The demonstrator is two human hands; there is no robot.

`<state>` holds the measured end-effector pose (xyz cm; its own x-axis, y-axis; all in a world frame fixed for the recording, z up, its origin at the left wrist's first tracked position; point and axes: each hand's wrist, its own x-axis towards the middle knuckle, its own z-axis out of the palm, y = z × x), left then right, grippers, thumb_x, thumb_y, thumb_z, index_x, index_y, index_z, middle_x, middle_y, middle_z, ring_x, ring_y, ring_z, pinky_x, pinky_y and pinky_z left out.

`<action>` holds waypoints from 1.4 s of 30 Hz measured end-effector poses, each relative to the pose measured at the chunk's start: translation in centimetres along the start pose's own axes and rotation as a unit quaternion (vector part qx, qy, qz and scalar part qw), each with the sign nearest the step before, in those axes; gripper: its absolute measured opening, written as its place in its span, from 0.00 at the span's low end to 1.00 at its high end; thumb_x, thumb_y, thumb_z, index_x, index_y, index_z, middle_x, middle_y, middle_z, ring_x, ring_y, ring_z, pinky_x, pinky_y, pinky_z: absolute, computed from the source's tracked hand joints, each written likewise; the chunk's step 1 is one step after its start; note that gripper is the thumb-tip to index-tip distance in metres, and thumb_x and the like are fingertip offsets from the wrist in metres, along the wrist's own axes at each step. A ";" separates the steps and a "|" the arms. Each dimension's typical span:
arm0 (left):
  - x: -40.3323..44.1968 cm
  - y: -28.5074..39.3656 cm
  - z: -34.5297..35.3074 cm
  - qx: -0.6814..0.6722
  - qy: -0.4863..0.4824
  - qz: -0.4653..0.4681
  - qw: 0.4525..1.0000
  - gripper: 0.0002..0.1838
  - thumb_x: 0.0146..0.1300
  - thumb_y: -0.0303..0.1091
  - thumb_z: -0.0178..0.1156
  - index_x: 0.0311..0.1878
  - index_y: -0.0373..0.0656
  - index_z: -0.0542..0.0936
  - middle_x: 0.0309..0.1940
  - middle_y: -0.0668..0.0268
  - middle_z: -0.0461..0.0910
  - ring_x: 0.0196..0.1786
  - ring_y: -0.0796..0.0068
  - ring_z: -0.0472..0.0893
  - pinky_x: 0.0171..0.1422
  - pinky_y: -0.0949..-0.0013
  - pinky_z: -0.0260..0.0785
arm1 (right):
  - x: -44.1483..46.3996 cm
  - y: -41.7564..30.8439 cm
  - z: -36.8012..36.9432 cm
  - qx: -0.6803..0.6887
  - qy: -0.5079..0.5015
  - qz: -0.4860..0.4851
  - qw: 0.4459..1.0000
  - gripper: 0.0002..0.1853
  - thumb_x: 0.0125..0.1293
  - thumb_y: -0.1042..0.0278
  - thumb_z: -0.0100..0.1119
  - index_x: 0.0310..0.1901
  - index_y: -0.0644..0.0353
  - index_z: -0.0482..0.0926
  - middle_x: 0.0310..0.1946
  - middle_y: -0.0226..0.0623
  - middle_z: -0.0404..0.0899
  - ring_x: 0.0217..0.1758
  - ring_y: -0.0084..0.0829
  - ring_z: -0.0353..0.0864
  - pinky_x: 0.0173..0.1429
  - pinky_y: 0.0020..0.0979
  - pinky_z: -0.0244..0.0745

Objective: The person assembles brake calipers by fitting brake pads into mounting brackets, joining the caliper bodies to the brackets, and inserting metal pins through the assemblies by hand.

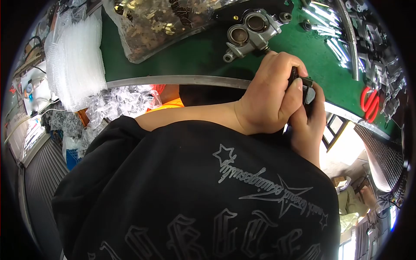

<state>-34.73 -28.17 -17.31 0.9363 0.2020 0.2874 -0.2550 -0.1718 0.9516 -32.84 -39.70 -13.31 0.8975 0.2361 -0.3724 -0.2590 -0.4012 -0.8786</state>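
Dark part (309,95) sits between the hands (269,93) (308,116); both grip it.

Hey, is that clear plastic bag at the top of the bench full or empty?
Not empty: the bag shows many small brass-coloured pieces through its plastic. I cannot tell whether it's full.

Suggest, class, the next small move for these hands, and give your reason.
Probably ease the dark part slightly further over the green tabletop: the left hand and right hand both grip it near the metal edge, where a slip might drop it.
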 end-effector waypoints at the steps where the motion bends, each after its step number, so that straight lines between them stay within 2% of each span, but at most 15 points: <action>1: 0.0 0.0 0.0 0.002 0.001 0.004 1.000 0.10 0.62 0.31 0.42 0.42 0.34 0.65 0.35 0.57 0.72 0.32 0.77 0.70 0.37 0.74 0.65 | -0.1 0.2 0.3 -0.022 0.026 -0.033 0.999 0.19 0.52 0.72 0.53 0.46 0.68 0.67 0.30 0.41 0.74 0.32 0.29 0.74 0.38 0.27 0.70; 2: -0.1 0.0 0.0 0.005 0.002 0.010 1.000 0.10 0.62 0.31 0.43 0.42 0.34 0.65 0.35 0.57 0.72 0.32 0.77 0.70 0.38 0.74 0.66 | 0.0 -0.1 0.5 -0.030 0.028 -0.043 0.998 0.19 0.51 0.73 0.52 0.46 0.68 0.66 0.31 0.46 0.74 0.32 0.35 0.75 0.39 0.30 0.70; 5: -0.2 -0.1 -0.1 -0.004 0.006 -0.015 1.000 0.10 0.62 0.31 0.43 0.42 0.34 0.65 0.36 0.56 0.72 0.33 0.77 0.70 0.38 0.74 0.66 | 0.0 -0.7 0.6 -0.034 0.015 -0.021 0.999 0.19 0.52 0.72 0.52 0.46 0.69 0.65 0.33 0.48 0.73 0.35 0.36 0.75 0.40 0.31 0.70; 8: -0.1 0.1 -0.1 0.000 -0.002 -0.014 1.000 0.09 0.62 0.31 0.43 0.41 0.34 0.66 0.36 0.56 0.72 0.34 0.76 0.71 0.39 0.74 0.66 | 0.3 -0.2 0.6 -0.091 0.032 -0.039 0.995 0.18 0.54 0.71 0.51 0.46 0.70 0.64 0.35 0.50 0.72 0.36 0.37 0.74 0.42 0.33 0.69; 11: 0.2 0.2 0.1 0.015 0.001 0.002 1.000 0.09 0.61 0.30 0.43 0.41 0.35 0.66 0.36 0.57 0.72 0.34 0.75 0.71 0.40 0.73 0.66 | 0.2 -0.3 0.6 -0.058 0.054 -0.048 0.996 0.19 0.55 0.71 0.51 0.46 0.71 0.63 0.37 0.51 0.70 0.39 0.38 0.72 0.45 0.34 0.67; 14: 0.3 0.0 0.1 0.020 0.007 0.011 1.000 0.08 0.61 0.30 0.44 0.40 0.34 0.67 0.36 0.56 0.72 0.34 0.75 0.71 0.40 0.73 0.66 | 0.1 -0.3 0.6 -0.087 0.062 -0.075 0.991 0.19 0.56 0.71 0.51 0.47 0.70 0.62 0.39 0.50 0.69 0.41 0.37 0.70 0.47 0.33 0.66; 17: 0.5 0.1 0.2 0.020 0.005 0.005 1.000 0.08 0.61 0.29 0.44 0.40 0.34 0.67 0.35 0.57 0.72 0.35 0.74 0.71 0.40 0.73 0.66 | 0.3 -0.6 0.8 -0.045 0.066 -0.058 0.995 0.18 0.57 0.72 0.51 0.48 0.69 0.62 0.40 0.48 0.68 0.43 0.35 0.69 0.48 0.31 0.65; 20: 0.6 0.3 0.6 0.034 0.002 0.035 0.999 0.07 0.60 0.27 0.44 0.39 0.34 0.67 0.35 0.57 0.72 0.34 0.74 0.71 0.40 0.73 0.66 | 0.3 0.8 0.8 0.010 0.077 -0.107 0.991 0.17 0.58 0.73 0.49 0.49 0.68 0.62 0.40 0.46 0.68 0.42 0.32 0.69 0.47 0.29 0.66; 23: 0.7 0.3 0.8 0.039 0.009 0.044 0.998 0.07 0.59 0.27 0.44 0.39 0.34 0.67 0.34 0.58 0.72 0.34 0.74 0.71 0.40 0.73 0.66 | 0.1 1.9 0.2 0.041 0.033 -0.120 0.991 0.17 0.60 0.72 0.49 0.50 0.67 0.64 0.40 0.44 0.69 0.43 0.30 0.70 0.47 0.29 0.66; 24: 0.8 0.4 0.8 0.034 0.008 0.031 0.999 0.07 0.59 0.27 0.44 0.39 0.34 0.67 0.34 0.58 0.72 0.34 0.74 0.71 0.40 0.74 0.66 | 0.2 2.6 0.1 0.007 0.045 -0.176 0.983 0.18 0.60 0.70 0.52 0.51 0.68 0.65 0.41 0.44 0.71 0.44 0.32 0.71 0.49 0.30 0.66; 25: 0.9 0.5 0.8 0.031 0.005 0.018 0.999 0.07 0.59 0.27 0.44 0.39 0.34 0.67 0.35 0.58 0.72 0.34 0.74 0.71 0.40 0.74 0.66 | 0.4 2.9 -0.1 -0.014 0.047 -0.191 0.980 0.19 0.60 0.70 0.52 0.52 0.68 0.65 0.42 0.45 0.71 0.44 0.34 0.71 0.49 0.30 0.66; 27: 0.8 0.7 0.9 0.027 0.003 0.007 1.000 0.07 0.59 0.27 0.44 0.39 0.34 0.68 0.35 0.58 0.72 0.34 0.75 0.71 0.40 0.74 0.66 | 0.4 2.8 -0.4 -0.057 0.054 -0.214 0.974 0.21 0.60 0.68 0.53 0.53 0.69 0.65 0.45 0.47 0.71 0.45 0.37 0.72 0.50 0.31 0.66; 30: 0.7 0.2 0.9 0.028 0.001 0.029 0.999 0.07 0.60 0.28 0.45 0.39 0.34 0.68 0.35 0.58 0.72 0.34 0.76 0.71 0.40 0.75 0.66 | 0.0 2.8 -0.7 -0.047 0.029 -0.216 0.975 0.23 0.59 0.68 0.53 0.54 0.70 0.64 0.48 0.49 0.69 0.47 0.41 0.71 0.51 0.33 0.66; 39: 0.9 0.1 0.8 0.034 0.003 0.001 0.999 0.08 0.61 0.28 0.44 0.41 0.33 0.67 0.36 0.57 0.73 0.36 0.76 0.71 0.42 0.74 0.66 | -0.1 1.7 0.0 -0.095 0.034 -0.207 0.973 0.22 0.56 0.79 0.45 0.55 0.70 0.62 0.48 0.51 0.66 0.49 0.44 0.68 0.53 0.35 0.64; 42: 0.9 0.1 0.8 0.038 0.008 0.002 0.999 0.09 0.61 0.28 0.44 0.41 0.33 0.67 0.35 0.57 0.73 0.36 0.76 0.71 0.42 0.74 0.66 | -0.1 1.1 0.5 -0.058 0.047 -0.165 0.983 0.22 0.54 0.82 0.43 0.54 0.68 0.62 0.45 0.50 0.66 0.47 0.43 0.67 0.53 0.35 0.63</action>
<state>-33.66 -28.80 -17.04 0.9309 0.2162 0.2943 -0.2397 -0.2462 0.9391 -33.41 -39.72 -14.40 0.9565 0.2893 -0.0389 0.0894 -0.4171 -0.9045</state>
